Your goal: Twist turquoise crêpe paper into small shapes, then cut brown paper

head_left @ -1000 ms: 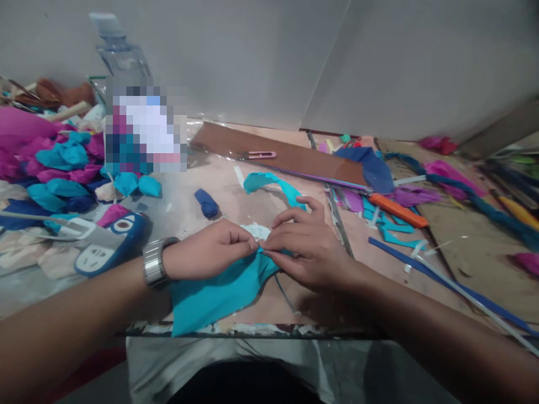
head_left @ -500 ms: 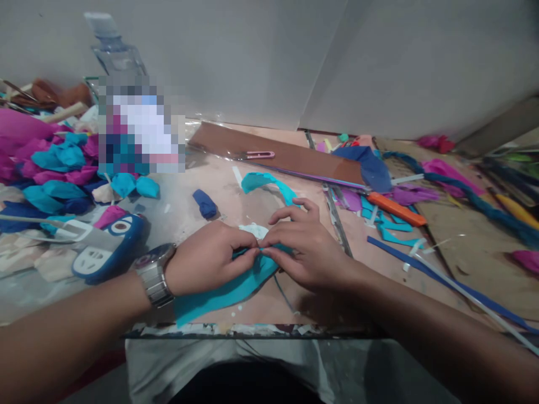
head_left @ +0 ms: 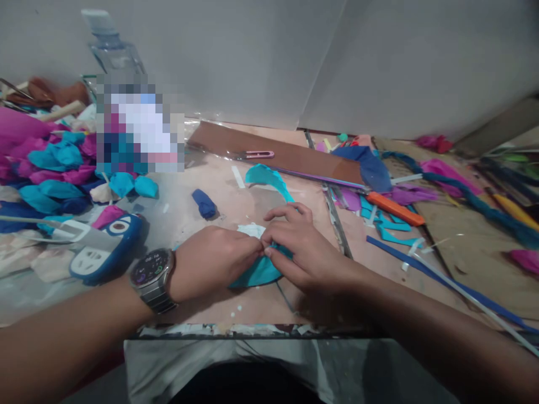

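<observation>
My left hand (head_left: 214, 261) and my right hand (head_left: 301, 247) meet at the fingertips over a piece of turquoise paper (head_left: 259, 272) on the table near its front edge. Both hands pinch and gather the paper, and most of it is bunched under my left palm. A small white scrap (head_left: 251, 229) lies just beyond my fingers. I wear a metal wristwatch (head_left: 154, 278) on the left wrist.
A curled turquoise strip (head_left: 269, 179) and a small dark blue roll (head_left: 205, 203) lie farther back. Crumpled magenta and turquoise paper (head_left: 50, 163) is heaped at left by a blue and white power strip (head_left: 101, 247). A brown board (head_left: 286, 157), an orange cutter (head_left: 393, 209) and paper offcuts (head_left: 391, 227) lie right.
The turquoise sheet that spread toward the table's front edge has been drawn in under my left hand. My left wrist has rolled so that the watch face shows.
</observation>
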{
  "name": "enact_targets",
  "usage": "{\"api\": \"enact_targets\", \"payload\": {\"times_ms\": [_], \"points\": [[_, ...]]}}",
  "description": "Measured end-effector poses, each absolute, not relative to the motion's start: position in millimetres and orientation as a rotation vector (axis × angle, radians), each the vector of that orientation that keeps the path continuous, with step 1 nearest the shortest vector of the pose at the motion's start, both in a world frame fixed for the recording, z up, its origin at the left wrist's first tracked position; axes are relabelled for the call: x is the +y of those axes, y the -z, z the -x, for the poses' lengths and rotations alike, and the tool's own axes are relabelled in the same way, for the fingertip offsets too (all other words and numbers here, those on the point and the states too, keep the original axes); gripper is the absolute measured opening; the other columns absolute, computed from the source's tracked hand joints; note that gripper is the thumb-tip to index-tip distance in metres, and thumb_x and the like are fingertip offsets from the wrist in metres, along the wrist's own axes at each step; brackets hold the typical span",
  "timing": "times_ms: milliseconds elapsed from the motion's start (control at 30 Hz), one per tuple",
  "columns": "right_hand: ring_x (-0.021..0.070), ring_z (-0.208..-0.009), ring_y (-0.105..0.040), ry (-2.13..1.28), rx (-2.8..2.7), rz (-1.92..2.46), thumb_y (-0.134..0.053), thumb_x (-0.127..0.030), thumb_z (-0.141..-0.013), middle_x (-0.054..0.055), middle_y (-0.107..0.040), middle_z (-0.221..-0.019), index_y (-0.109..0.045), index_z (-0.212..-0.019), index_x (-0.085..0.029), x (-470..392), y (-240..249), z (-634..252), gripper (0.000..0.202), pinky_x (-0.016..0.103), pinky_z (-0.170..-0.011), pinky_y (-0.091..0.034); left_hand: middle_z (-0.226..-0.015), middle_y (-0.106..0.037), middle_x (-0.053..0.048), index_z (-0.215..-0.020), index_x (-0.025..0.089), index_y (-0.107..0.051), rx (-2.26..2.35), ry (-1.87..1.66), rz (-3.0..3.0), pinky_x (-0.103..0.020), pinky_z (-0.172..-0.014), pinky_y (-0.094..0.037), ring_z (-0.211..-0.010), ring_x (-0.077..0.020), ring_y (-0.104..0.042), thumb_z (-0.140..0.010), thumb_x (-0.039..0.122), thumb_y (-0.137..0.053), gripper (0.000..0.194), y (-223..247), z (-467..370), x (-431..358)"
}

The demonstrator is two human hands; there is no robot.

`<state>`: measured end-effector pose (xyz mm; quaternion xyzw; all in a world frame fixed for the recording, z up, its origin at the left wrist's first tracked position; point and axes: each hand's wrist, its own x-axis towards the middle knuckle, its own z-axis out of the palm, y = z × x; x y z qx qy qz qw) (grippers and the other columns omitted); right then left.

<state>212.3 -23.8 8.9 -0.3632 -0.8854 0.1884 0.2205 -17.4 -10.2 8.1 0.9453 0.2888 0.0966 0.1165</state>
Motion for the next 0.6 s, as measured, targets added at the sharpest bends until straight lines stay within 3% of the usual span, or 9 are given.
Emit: {"api": "enact_targets", "payload": {"times_ms": [200,433,600], "points": [[0.0281,-0.124,-0.056,-0.49,-2.399,1.024,-0.063,-0.023,-0.095,0.002,-0.075,-0.094,-0.067,-0.094,-0.023,-21.8,-5.5,-214.2,0.005,0.053,-0.115,-0.021,-0.067,-0.066,-0.003,-0.082,0.016,-0.067,0.911,-0.301,-2.738,-0.029,-0.058,-0.033,-0.063,-0.0189,-0.064,-0.107,0.032,-0.045,0.036,-6.4,17.8,-6.0],[0.0276,-0.122,-0.058,-0.458,-2.419,1.003,-0.059,-0.017,-0.092,0.001,-0.073,-0.086,-0.064,-0.087,-0.022,-22.0,-5.2,-211.7,0.009,0.054,-0.116,-0.019,-0.069,-0.068,-0.003,-0.083,0.017,-0.068,0.867,-0.335,-2.668,-0.029,-0.059,-0.033,-0.063,-0.0177,-0.063,-0.107,0.034,-0.045,0.037,-9.5,15.4,-7.7],[0.0272,-0.122,-0.058,-0.465,-2.401,1.012,-0.061,-0.021,-0.094,0.002,-0.075,-0.092,-0.066,-0.091,-0.023,-21.8,-5.9,-213.5,0.006,0.053,-0.116,-0.02,-0.072,-0.07,-0.004,-0.088,0.016,-0.071,0.897,-0.305,-2.565,-0.028,-0.061,-0.036,-0.065,-0.0172,-0.065,-0.105,0.035,-0.045,0.037,-14.3,18.4,-6.3]]}}
